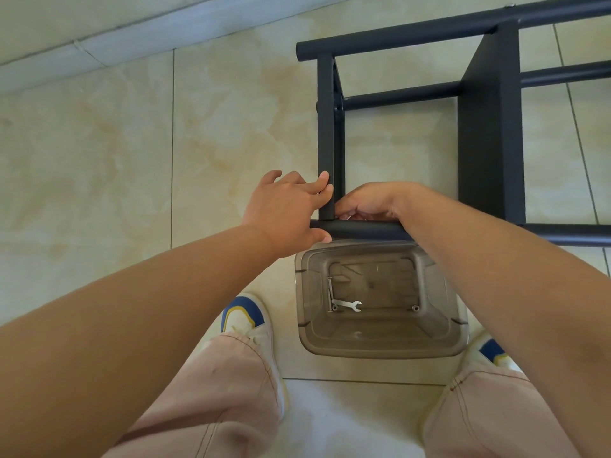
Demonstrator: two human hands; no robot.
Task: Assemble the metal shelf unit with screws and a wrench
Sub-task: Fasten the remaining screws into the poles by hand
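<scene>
Black metal shelf frame (489, 127) of round tubes and flat panels, lying on its side on the cream marble-patterned tiled floor (99, 160), far of the person's feet. At its near left corner, the left hand (287, 209) grips the joint, fingers wrapped round the upright bar and thumb under the near horizontal tube. The right hand (367, 201), just right of that bar, is curled at the inner corner; what it pinches cannot be told. Near of the tube stands a clear grey plastic bin (380, 342) containing a small silver wrench (347, 305) and silver screws (330, 294).
</scene>
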